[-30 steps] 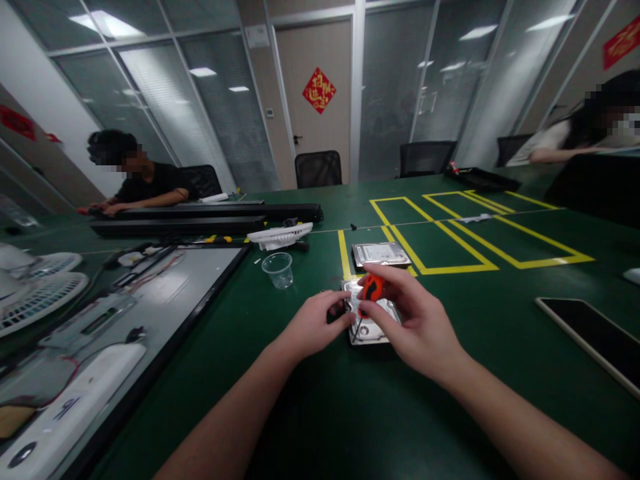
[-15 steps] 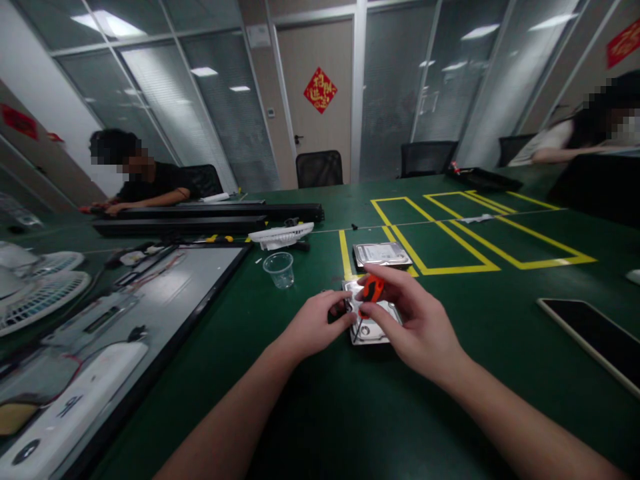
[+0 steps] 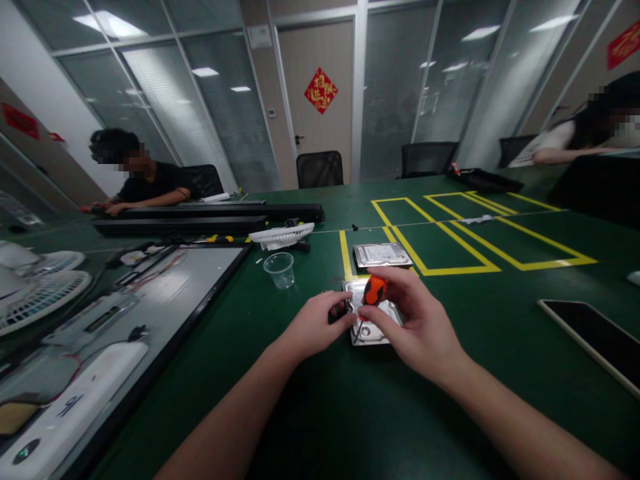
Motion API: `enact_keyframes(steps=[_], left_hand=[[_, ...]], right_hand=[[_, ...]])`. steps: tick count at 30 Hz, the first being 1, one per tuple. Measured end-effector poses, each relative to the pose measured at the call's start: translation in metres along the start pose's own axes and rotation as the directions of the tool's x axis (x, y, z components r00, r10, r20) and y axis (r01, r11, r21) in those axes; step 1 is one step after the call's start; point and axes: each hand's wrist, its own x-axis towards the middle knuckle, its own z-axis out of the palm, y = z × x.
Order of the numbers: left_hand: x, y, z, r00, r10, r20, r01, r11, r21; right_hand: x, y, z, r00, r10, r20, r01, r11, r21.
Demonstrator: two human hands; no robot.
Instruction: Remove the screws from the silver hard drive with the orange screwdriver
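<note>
A silver hard drive (image 3: 387,331) lies flat on the green table between my hands. My right hand (image 3: 420,323) is closed around the orange and black handle of a screwdriver (image 3: 375,291). Its thin shaft slants down toward the lower left part of the drive; the tip is too small to make out. My left hand (image 3: 315,323) grips the left edge of the same drive, thumb and index finger on its top, the other fingers partly hidden. Just behind it sits a second hard drive (image 3: 383,255), touched by neither hand.
A clear plastic cup (image 3: 280,270) stands left of the drives, near a white fan grille (image 3: 281,235). A large flat panel (image 3: 200,273) with parts fills the left. At right lies a phone (image 3: 595,340). Yellow tape (image 3: 460,270) marks the table. Two people sit across.
The screwdriver handle has turned slightly in my right hand, and the fingers on it have shifted a little. My left hand and both drives stay in place.
</note>
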Motion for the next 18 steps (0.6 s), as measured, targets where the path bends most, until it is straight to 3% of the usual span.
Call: enact_keyframes(steps=[7, 13, 18], left_hand=[[-0.0003, -0.0007, 0.0012, 1.0, 0.014, -0.008, -0.015, 1.0, -0.016], [-0.0007, -0.0024, 0.0014, 1.0, 0.023, -0.015, -0.023, 1.0, -0.01], [-0.0005, -0.0007, 0.0008, 1.0, 0.028, -0.002, -0.028, 1.0, -0.008]], right_hand=[[-0.0011, -0.0033, -0.0009, 0.996, 0.023, 0.089, -0.029, 0.997, 0.067], [-0.0008, 0.0001, -0.0006, 1.0, -0.021, 0.022, 0.021, 1.0, -0.007], [-0.0009, -0.0037, -0.0003, 0.997, 0.025, 0.08, -0.033, 0.995, 0.094]])
